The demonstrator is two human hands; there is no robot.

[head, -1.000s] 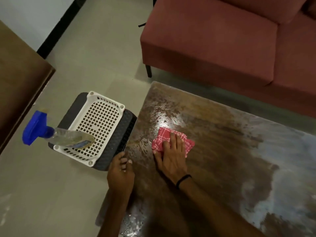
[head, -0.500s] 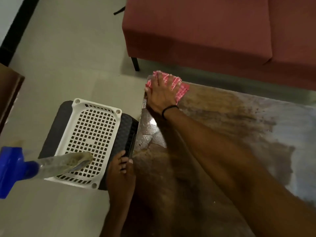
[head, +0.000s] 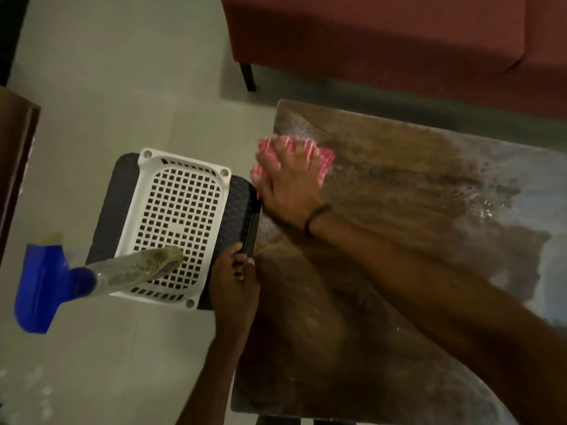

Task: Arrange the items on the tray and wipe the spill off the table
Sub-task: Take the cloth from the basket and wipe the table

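Observation:
My right hand (head: 290,185) presses a red-and-white checked cloth (head: 323,161) flat on the wet brown table (head: 399,194), at its left edge near the far corner. My left hand (head: 234,280) grips the right rim of a dark tray (head: 104,210), holding it just off the table's left edge. A white perforated basket (head: 181,207) lies inside the tray. A clear spray bottle with a blue head (head: 43,289) leans out of the basket toward me.
A red sofa (head: 383,35) stands just beyond the table, one dark leg (head: 247,76) on the pale floor. Brown furniture (head: 13,154) edges the left of the view. Wet streaks shine on the table's right part (head: 527,240).
My right hand swept the cloth from mid-table to the far left corner, then back toward me along the left edge. My left hand kept its hold on the tray.

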